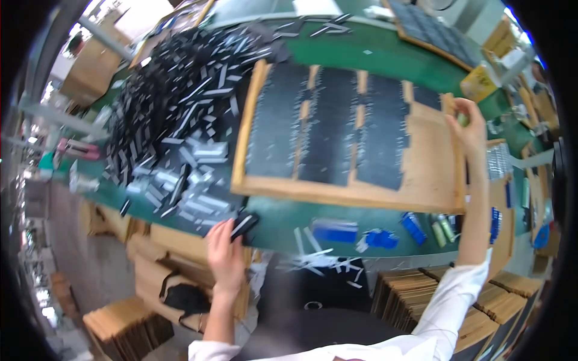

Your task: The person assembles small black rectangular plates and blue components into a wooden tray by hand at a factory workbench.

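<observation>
A shallow wooden tray (pixel 337 191) is tilted over the green table, with rows of thin black pieces (pixel 328 129) laid in columns on its board. My right hand (pixel 468 123) grips its right rim near the far corner. Something small and green (pixel 463 119) shows at those fingers; I cannot tell what it is. Down at the table's near edge, my left hand (pixel 226 256) has its fingers closed at a small black strip (pixel 245 224) with a pale band. Just beyond it spreads a big heap of loose black strips (pixel 180 114), many with white or silvery faces.
Near the table's front edge lie blue packets (pixel 335 231), green tubes (pixel 442 230) and scattered white strips (pixel 325 260). Stacks of brown boards (pixel 415 295) stand below right, more boards (pixel 123 325) below left. Another filled tray (pixel 430 33) and a yellow container (pixel 480 83) sit farther back.
</observation>
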Motion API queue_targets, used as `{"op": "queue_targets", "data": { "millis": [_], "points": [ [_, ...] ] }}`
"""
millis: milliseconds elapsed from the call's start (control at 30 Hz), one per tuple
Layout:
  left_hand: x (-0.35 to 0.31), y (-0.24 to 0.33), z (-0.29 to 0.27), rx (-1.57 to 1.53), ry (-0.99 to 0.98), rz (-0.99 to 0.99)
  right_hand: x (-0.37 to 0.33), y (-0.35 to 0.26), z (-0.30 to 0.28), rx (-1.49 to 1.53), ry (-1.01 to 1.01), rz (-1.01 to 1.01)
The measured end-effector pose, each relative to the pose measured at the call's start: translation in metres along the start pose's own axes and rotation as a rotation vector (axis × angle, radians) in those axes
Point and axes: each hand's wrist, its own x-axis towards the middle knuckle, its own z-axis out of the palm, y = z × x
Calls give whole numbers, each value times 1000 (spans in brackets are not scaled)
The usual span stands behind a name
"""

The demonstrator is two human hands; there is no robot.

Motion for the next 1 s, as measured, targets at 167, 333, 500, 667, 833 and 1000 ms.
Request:
{"op": "queue_targets", "data": {
  "millis": [167, 333, 500, 667, 833, 1000],
  "points": [
    [-12, 6, 3, -39, 6, 51, -70, -122, 4, 197, -344, 180],
    [-23, 23, -3, -178, 17, 123, -153, -209, 43, 379, -593, -133],
    [-31, 56, 2, -424, -24, 51, -218, -229, 93, 654, -711, 46],
    [-37, 67, 11, -1226, -161, -486, -246, -247, 115, 847, -725, 258],
    [-39, 64, 15, -1508, -203, -802, -256, -248, 130, 853, -413, 42],
    [-30, 55, 0, -1514, -363, -559, -243, -231, 103, 902, -828, 574]
  ]
}}
